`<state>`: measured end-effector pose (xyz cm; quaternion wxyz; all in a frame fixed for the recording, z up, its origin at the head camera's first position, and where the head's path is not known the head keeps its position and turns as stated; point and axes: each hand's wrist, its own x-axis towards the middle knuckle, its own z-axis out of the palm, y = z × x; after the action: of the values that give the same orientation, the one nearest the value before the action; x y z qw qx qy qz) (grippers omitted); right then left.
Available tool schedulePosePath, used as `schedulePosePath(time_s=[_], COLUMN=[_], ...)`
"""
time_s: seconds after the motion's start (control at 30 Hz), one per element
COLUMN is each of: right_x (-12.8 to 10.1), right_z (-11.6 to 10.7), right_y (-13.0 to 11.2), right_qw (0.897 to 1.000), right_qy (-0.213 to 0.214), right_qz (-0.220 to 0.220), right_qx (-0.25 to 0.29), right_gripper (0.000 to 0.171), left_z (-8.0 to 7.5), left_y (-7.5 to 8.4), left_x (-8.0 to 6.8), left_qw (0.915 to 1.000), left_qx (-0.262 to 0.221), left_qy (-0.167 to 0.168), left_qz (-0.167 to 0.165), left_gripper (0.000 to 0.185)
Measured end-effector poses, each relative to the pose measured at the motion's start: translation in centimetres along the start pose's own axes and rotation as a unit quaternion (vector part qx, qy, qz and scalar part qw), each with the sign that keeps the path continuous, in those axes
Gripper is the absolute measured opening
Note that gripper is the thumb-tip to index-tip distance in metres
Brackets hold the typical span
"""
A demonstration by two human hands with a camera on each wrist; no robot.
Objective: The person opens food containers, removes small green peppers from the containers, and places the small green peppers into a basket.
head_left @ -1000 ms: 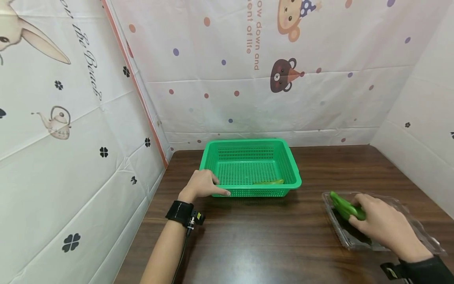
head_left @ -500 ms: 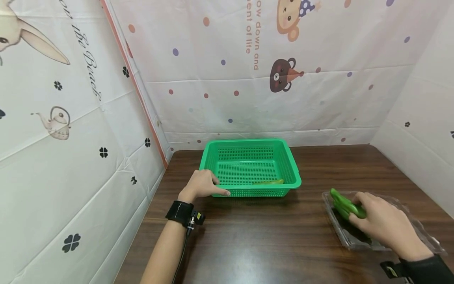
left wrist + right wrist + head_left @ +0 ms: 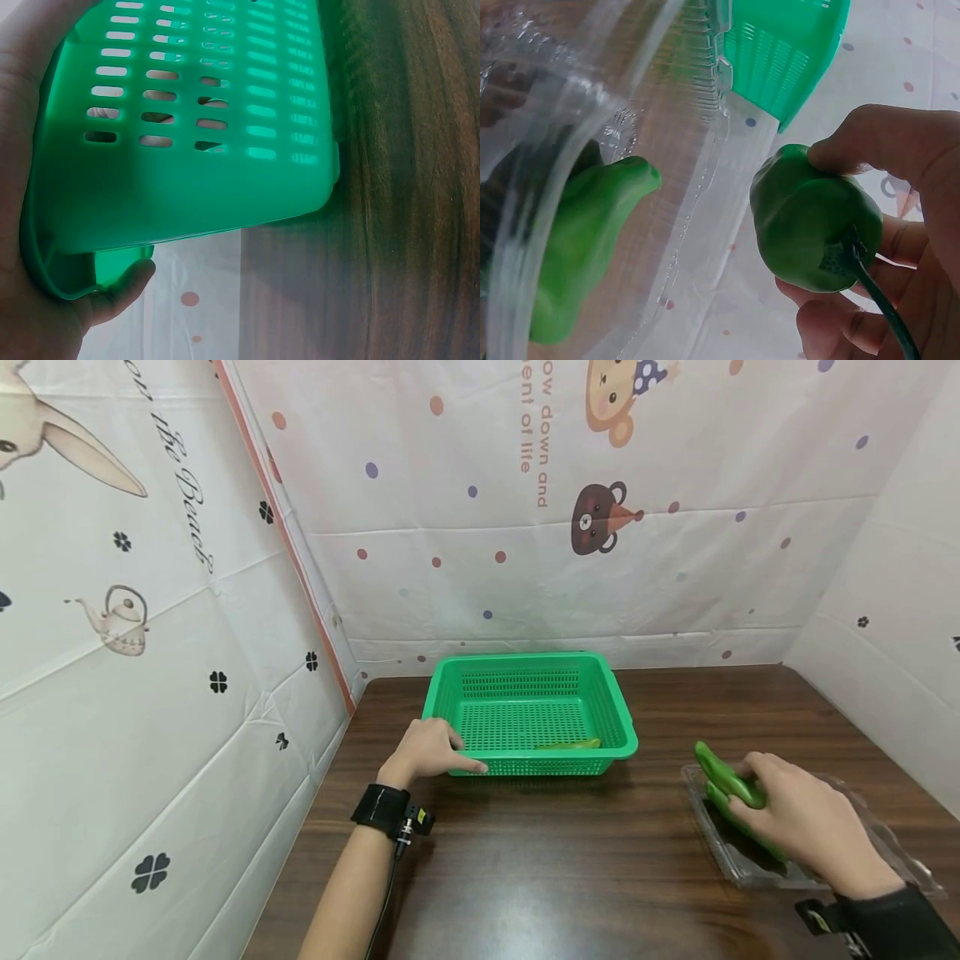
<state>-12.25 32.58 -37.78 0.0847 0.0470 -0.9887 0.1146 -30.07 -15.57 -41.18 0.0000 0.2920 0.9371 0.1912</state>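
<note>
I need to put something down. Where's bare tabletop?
Bare wood lies in front of the green basket, between the left forearm and the clear container; more behind the container, up to the back sheet. Crowded: the container, where the right hand holds one green pepper and another lies inside, and the basket's near-left corner, gripped by the left hand.

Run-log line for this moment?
left hand: holds green rectangular plastic basket; right hand: grips long green pepper; nearby: clear plastic tray
</note>
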Motion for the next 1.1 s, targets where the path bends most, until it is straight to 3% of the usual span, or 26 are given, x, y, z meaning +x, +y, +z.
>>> schedulePosePath(time_s=[0.6, 1.1], right_x=[1.1, 2.3], right_z=[0.0, -0.4], right_y=[-1.0, -1.4], right_qw=[1.0, 0.997], right_qy=[0.013, 0.065], right_qz=[-0.001, -0.033], right_qx=[0.014, 0.022], right_gripper=[0.034, 0.033], left_z=[0.2, 0.3], left_y=[-0.2, -0.2], left_x=[0.2, 0.4], left_qw=[0.9999, 0.9998], left_qx=[0.007, 0.01], left_qy=[-0.001, -0.009], left_qz=[-0.009, -0.012], left_gripper=[0.072, 0.071])
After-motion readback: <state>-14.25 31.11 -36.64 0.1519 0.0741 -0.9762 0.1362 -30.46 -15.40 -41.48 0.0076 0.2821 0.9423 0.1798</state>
